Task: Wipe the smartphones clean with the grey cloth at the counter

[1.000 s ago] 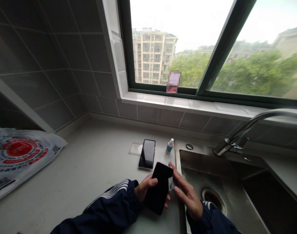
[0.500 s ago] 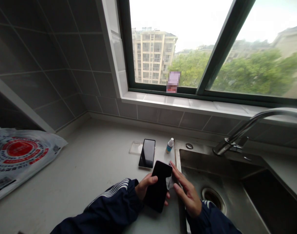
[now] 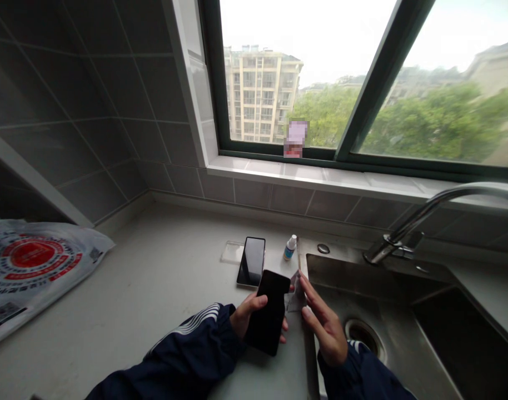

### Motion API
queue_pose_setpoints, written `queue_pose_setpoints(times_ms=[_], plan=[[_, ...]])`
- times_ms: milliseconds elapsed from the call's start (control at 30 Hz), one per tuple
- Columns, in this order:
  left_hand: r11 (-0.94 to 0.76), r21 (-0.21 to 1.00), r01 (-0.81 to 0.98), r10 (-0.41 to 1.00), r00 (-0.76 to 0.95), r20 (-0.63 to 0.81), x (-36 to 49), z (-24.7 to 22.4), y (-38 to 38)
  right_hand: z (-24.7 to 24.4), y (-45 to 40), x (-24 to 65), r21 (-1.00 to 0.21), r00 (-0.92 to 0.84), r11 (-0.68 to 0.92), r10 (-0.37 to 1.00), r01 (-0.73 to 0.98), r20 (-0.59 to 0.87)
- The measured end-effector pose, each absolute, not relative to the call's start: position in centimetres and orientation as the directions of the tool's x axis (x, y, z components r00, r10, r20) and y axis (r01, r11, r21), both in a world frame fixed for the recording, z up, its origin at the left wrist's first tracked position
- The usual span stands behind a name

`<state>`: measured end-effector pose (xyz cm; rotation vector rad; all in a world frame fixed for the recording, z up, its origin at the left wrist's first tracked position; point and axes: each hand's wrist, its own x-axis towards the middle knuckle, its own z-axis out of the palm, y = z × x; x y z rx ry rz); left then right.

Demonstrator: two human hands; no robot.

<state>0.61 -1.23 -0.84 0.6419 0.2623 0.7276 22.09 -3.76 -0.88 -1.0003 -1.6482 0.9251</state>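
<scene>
My left hand (image 3: 251, 311) grips a black smartphone (image 3: 269, 316) with its screen up, thumb across the near-left edge and fingertips curled round the right edge. A thin grey-white cloth (image 3: 296, 300) hangs beside the phone's right edge, held by my right hand (image 3: 325, 328). Its fingers are stretched out along the cloth, and part of their grip is hidden. Just beyond the held phone lies a second smartphone (image 3: 251, 261), flat on the counter. To its left is a clear phone case (image 3: 231, 251), and to its right stands a small white-capped spray bottle (image 3: 289, 248).
A steel sink (image 3: 354, 289) with a curved tap (image 3: 421, 216) is on the right, its rim close to my right hand. At far left, a printed plastic bag (image 3: 41, 266) rests on the pale counter (image 3: 162, 261). A window sill (image 3: 304, 174) runs behind.
My right hand and the cloth have shifted right, away from the phone's edge, showing more of the cloth. The held phone has moved slightly left and up.
</scene>
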Motion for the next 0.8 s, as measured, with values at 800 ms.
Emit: queue_pose_setpoints(times_ms=[800], plan=[[0.632, 0.576, -0.518, 0.662, 0.748, -0.053, 0.6, -1.1, -1.3, -0.8, -3.9, 21.8, -0.86, -0.244, 0.424, 0.9, 0.286, 0.362]])
